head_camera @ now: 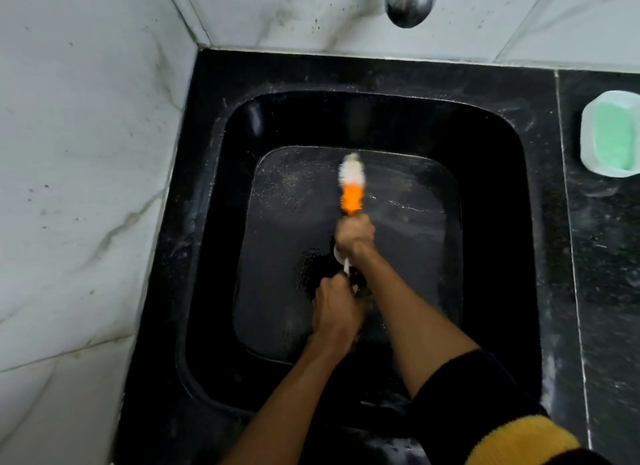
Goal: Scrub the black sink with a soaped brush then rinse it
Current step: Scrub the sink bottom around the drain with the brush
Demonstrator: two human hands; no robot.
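Observation:
A deep black sink (207, 222) fills the middle of the head view, its wet floor speckled with droplets. Both hands are down inside it on one brush (352, 187), which has an orange and white head and a white handle. My right hand (355, 234) grips the handle just behind the head. My left hand (334, 305) grips the handle's near end. The blurred brush head lies over the far part of the sink floor, and I cannot tell if it touches it. The arms hide the drain.
A chrome tap (410, 2) juts from the marble wall above the sink's far edge. On the black counter (609, 291) at the right stands a clear dish holding a green soap bar (611, 137). Marble wall closes the left side.

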